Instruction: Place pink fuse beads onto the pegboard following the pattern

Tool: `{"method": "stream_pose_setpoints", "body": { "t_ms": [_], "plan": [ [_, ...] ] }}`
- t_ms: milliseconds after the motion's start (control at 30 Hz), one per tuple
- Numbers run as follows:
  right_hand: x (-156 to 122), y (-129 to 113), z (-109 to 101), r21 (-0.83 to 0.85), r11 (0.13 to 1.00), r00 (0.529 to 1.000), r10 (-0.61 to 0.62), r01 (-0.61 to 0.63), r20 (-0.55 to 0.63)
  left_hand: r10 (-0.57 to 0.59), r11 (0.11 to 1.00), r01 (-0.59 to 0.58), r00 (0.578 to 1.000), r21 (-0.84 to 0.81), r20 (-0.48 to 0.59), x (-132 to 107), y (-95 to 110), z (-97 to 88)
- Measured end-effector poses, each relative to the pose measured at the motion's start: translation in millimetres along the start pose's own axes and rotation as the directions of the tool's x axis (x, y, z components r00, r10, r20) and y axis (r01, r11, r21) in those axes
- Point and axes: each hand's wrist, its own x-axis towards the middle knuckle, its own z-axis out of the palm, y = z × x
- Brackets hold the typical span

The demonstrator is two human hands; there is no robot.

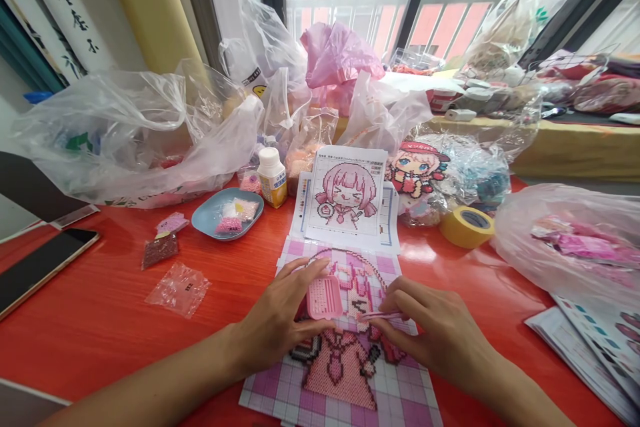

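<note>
My left hand (293, 307) is closed around the edge of a small pink ridged bead tray (325, 297), tilted above the board. Pinched in my right hand (425, 320) is a pair of pink tweezers (383, 315), its tip close to the bead picture. Beneath both hands lies a purple-and-white checked pegboard (400, 390), partly filled with fuse beads forming a pink-haired figure (339, 367). Behind it, a printed pattern sheet (345, 197) of the same figure leans up. My hands and the tray cover parts of the bead picture.
Left of the board are a blue plate (210, 210) with bead bags, a small white-capped bottle (273, 177), an opened plastic bag (179, 289) and a phone (45, 267). Yellow tape (467, 227), plastic bags (575, 240) and papers (583, 357) lie right. More bags line the window.
</note>
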Motion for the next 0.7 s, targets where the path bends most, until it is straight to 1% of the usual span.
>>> {"method": "stream_pose_setpoints", "body": {
  "t_ms": [300,700],
  "plan": [
    [-1.6,0.4,3.2,-0.033,0.999,1.0,-0.013,0.013,-0.009,-0.004,1.0,0.004,1.0,0.006,0.008,0.9,1.0,-1.4],
    [-1.2,0.6,3.5,-0.033,0.999,1.0,-0.01,0.009,-0.014,0.025,1.0,-0.025,1.0,-0.012,-0.004,3.7,2.3,-1.2]
  ]
}}
